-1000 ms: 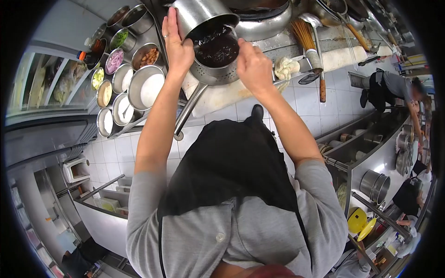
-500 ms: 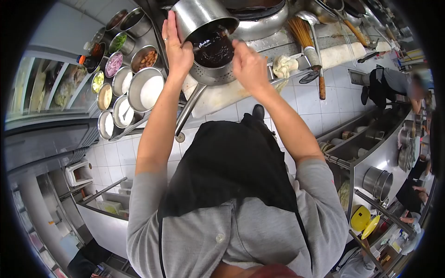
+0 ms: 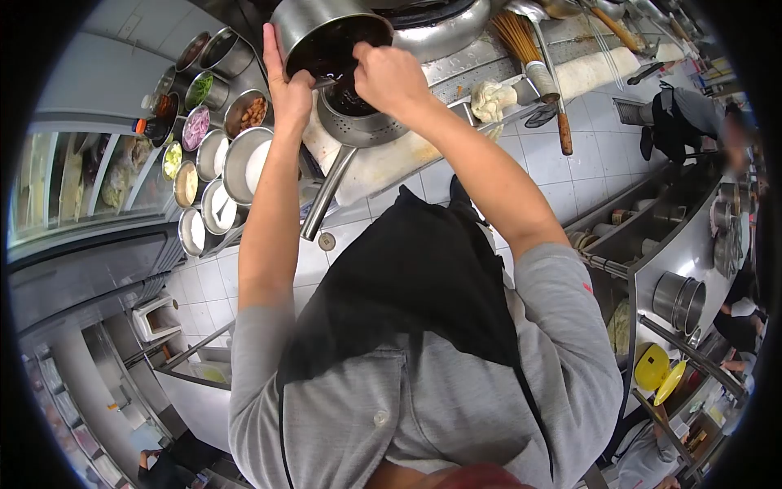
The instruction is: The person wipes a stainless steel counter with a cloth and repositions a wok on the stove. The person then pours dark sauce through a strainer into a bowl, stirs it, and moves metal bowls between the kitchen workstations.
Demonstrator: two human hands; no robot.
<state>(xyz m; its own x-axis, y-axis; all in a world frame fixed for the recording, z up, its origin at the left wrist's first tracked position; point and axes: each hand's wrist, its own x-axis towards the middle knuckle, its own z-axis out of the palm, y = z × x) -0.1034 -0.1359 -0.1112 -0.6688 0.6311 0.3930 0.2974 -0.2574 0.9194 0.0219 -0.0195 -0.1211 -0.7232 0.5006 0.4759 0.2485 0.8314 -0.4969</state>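
Note:
A steel pot [image 3: 326, 31] is tilted with its mouth towards me, dark liquid inside. My left hand [image 3: 289, 94] supports it from the left, fingers stretched along its wall and thumb near the rim. At the pot's mouth my right hand [image 3: 391, 77] is closed; what it grips is hidden by the fingers, though a metal edge [image 3: 327, 81] shows by my left thumb. Directly below is a perforated steel pan [image 3: 366, 132] with dark liquid in it, its long handle [image 3: 327, 196] pointing towards me.
Steel containers of chopped onion [image 3: 195, 128], greens, nuts [image 3: 244, 114] and white powder [image 3: 259, 167] stand at left. A wok [image 3: 448, 37] is behind the pot. To the right lie a crumpled cloth [image 3: 491, 100], bamboo brush [image 3: 533, 69] and ladle [image 3: 562, 122]. Another person [image 3: 688, 122] bends at far right.
The pot has tipped further towards me and shifted left over the perforated pan. My right hand has moved left and up to the pot's mouth.

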